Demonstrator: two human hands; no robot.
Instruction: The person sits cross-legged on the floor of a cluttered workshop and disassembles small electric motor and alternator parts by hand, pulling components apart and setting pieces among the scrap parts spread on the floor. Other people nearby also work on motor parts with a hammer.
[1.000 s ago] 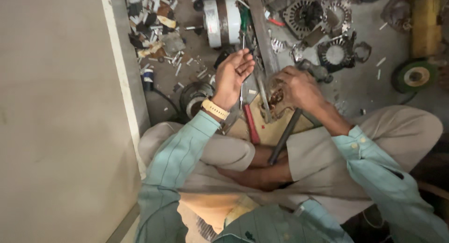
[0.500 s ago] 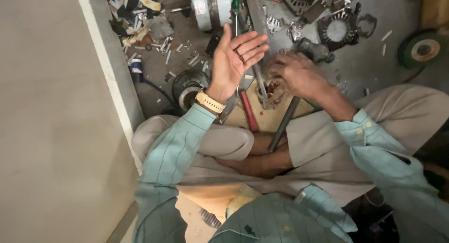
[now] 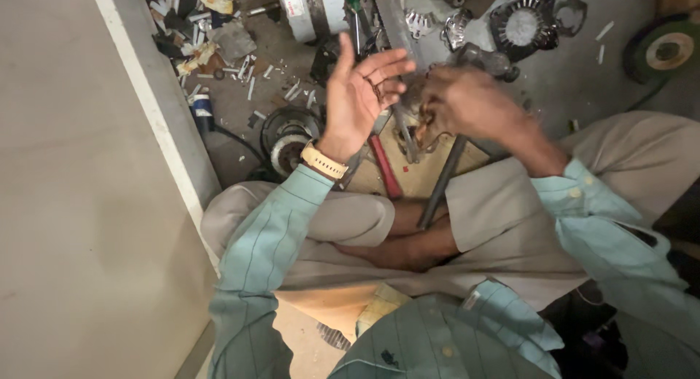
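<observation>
Now left hand (image 3: 361, 94) open, empty, raised beside right hand (image 3: 463, 102); right hand blurred, grip unclear, above wooden board (image 3: 415, 176).

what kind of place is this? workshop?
Likely a small motor or fan repair workshop, worked from the floor. A cylindrical motor housing, a finned rotor part and scattered scraps lie around the seated person, whose left hand is raised open.

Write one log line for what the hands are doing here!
left hand: raised, palm open, empty | right hand: down on brown metal part, grip unclear | beside: red-handled tool, dark metal rod
</observation>
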